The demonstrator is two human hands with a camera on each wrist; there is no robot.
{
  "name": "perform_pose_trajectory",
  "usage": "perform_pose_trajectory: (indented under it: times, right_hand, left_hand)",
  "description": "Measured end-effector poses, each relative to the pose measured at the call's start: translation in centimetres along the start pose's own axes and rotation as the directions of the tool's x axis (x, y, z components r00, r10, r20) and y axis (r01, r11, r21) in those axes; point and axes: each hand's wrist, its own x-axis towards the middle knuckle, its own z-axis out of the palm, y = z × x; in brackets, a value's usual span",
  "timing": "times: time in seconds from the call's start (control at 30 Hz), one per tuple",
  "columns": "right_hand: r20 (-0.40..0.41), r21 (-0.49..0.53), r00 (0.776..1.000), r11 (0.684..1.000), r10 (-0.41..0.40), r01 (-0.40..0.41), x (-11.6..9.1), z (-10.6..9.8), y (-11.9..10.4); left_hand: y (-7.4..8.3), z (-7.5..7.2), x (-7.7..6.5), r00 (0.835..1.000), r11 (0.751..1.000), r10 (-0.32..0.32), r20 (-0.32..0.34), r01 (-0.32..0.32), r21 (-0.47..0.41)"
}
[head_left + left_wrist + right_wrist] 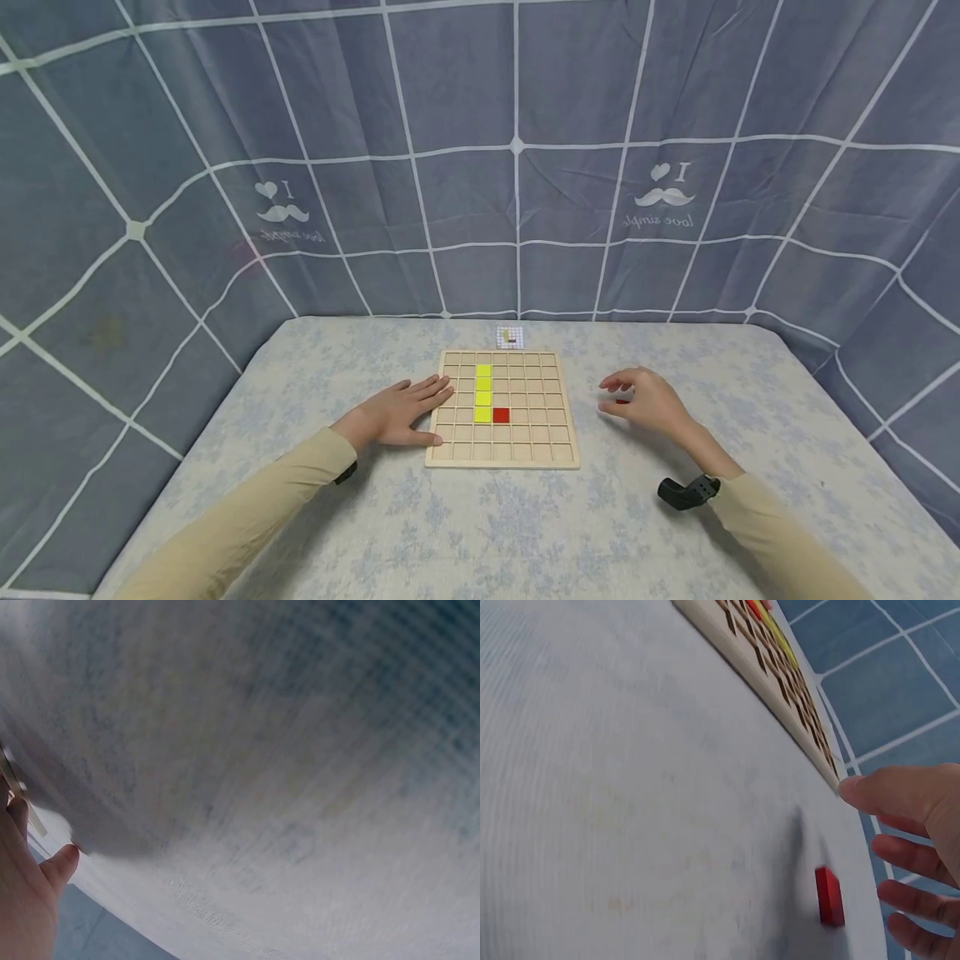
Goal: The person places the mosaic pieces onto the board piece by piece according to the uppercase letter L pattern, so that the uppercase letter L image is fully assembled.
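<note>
My left hand lies with straight, spread fingers at the left side of a wooden grid board, its fingertips over the rim. Several yellow square tiles form one column on the board. A red square tile sits just right of the lowest yellow one. To the right of the board, my right hand hovers over the table with relaxed, bent fingers that hold nothing. In the right wrist view, a loose red tile is on the table near those fingers; in the head view the hand mostly hides it.
Behind the board's far edge lies a small printed card with a grid and coloured squares. A pale floral cloth covers the table. Blue curtains with white lines stand behind and at both sides.
</note>
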Motion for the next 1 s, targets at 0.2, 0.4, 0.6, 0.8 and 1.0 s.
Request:
perform_pose_trajectory:
  times: [0.2,0.4,0.6,0.8,1.0]
  right_hand:
    - [0.006,-0.018,0.999,0.999,0.038,-0.038,-1.2,-0.8,1.7]
    - [0.011,-0.008,0.998,0.998,0.068,-0.068,-2.2,-1.2,2.7]
    - [0.054,-0.027,0.993,0.994,0.109,-0.107,-2.5,-1.3,3.1]
    - [0.065,-0.027,0.99,0.992,0.125,-0.124,-2.3,-1.1,3.3]
    - [0.055,-0.024,0.991,0.993,0.12,-0.119,-2.2,-1.1,3.4]
  left_hand:
    - [0.1,0.0,0.0,1.0,1.0,0.006,-0.007,-0.006,-0.004]
    - [0.0,0.1,0.1,1.0,1.0,0.014,-0.009,-0.014,0.005]
    - [0.1,0.0,0.1,1.0,1.0,0.02,-0.014,-0.02,0.008]
    - [0.2,0.0,0.1,1.0,1.0,0.018,-0.015,-0.018,0.006]
    - [0.1,0.0,0.1,1.0,1.0,0.009,-0.011,-0.009,0.008]
